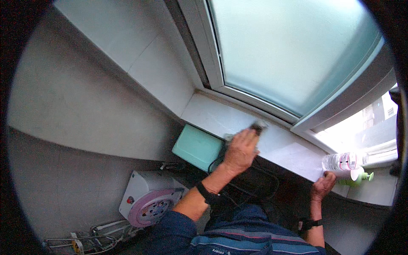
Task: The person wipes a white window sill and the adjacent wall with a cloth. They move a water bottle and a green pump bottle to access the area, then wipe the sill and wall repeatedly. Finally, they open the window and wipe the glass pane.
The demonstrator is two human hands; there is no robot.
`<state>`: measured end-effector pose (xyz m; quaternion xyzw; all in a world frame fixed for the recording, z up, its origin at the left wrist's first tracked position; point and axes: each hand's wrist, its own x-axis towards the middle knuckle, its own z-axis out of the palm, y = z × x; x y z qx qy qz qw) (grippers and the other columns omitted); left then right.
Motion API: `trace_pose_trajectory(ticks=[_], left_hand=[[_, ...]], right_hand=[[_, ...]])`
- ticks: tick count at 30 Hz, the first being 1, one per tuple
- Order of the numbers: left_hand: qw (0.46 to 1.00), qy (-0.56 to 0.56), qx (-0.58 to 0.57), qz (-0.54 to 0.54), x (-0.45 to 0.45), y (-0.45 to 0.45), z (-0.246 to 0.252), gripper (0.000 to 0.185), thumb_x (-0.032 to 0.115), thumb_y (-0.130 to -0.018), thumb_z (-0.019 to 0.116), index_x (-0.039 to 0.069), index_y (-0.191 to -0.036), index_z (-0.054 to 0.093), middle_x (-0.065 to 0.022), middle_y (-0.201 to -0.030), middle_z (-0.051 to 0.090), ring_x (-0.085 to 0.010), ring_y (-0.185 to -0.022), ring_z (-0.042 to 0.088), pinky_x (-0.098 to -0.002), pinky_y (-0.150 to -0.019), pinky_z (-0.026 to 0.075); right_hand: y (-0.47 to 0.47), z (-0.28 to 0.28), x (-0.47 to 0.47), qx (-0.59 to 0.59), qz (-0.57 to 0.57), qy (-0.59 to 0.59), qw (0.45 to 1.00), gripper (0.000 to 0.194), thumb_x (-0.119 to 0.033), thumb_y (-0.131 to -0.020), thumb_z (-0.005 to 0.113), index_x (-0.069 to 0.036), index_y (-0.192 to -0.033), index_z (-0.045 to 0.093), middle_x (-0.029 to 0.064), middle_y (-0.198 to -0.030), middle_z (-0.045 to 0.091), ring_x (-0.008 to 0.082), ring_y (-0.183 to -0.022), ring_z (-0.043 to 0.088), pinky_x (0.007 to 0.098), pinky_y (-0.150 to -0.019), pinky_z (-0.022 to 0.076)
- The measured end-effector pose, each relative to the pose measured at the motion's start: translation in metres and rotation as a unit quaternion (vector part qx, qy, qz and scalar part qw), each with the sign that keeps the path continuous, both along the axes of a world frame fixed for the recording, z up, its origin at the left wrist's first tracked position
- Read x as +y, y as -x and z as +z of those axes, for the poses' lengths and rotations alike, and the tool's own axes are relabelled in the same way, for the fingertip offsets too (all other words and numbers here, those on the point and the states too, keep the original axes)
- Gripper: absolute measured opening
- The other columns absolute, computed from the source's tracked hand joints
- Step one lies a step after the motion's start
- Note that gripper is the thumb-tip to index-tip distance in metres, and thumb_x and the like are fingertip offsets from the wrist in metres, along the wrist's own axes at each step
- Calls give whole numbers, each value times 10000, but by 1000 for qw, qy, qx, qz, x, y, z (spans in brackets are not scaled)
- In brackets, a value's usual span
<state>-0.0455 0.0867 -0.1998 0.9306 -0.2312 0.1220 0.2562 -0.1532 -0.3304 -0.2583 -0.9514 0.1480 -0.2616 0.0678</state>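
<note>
My left hand lies over the pale tiled windowsill, its fingers pressed on a blurred, crumpled grey and dark cloth. At the right, my right hand is curled at the sill's front edge, beside a whitish cylindrical thing; whether the fingers hold it is unclear. Just beyond it a clear plastic bottle lies on its side. A green pump bottle is right of that hand.
A frosted window stands above the sill, with an open gap at its right. Below the sill are a mint-green box and dark cables. A white and pink appliance and a folded metal frame are at lower left.
</note>
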Motion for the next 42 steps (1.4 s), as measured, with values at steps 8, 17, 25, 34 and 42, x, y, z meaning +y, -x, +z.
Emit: trace_pose_trajectory(ticks=[8,17,25,34,42], left_hand=[[988,-34,-84,127,65,-56,0,80,61,-882,543,44,-881,621,-184,-852,620,-386,-817,631,-489,-732,516],[988,-43,-90,121,67,-56,-14,351,134,-897,658,-34,-1205,649,-215,-1288,650,-426,-1225,578,-513,-1044,465],[999,3,-34,22,-45,15,5,380,139,-897,642,-59,-1221,641,-237,-1282,645,-423,-1262,571,-529,-1052,449],[986,-75,-110,101,4,-13,7,163,62,-889,523,20,-981,650,-203,-923,667,-413,-858,644,-521,-781,525],[981,-62,-116,145,3,-6,-21,331,99,-936,571,-62,-1213,653,-272,-1236,668,-458,-1167,613,-527,-1048,476]], right_hand=[[-1,-2,-8,-30,42,52,997,292,-64,-753,533,-8,-1038,565,197,-1035,555,407,-1069,538,510,-983,409],[-2,14,11,-12,17,-6,1000,275,-69,-762,532,-21,-1028,581,171,-1036,556,395,-1049,528,512,-971,399],[-3,20,18,-30,21,-22,999,220,-64,-799,527,-28,-1011,575,166,-1049,547,392,-1020,520,524,-926,395],[2,30,15,-68,96,-20,993,174,-88,-866,588,-34,-1030,605,150,-1049,563,372,-1047,543,510,-945,414],[4,33,17,-46,97,-29,994,193,-72,-853,628,-36,-1041,604,161,-1064,562,388,-1039,543,511,-933,425]])
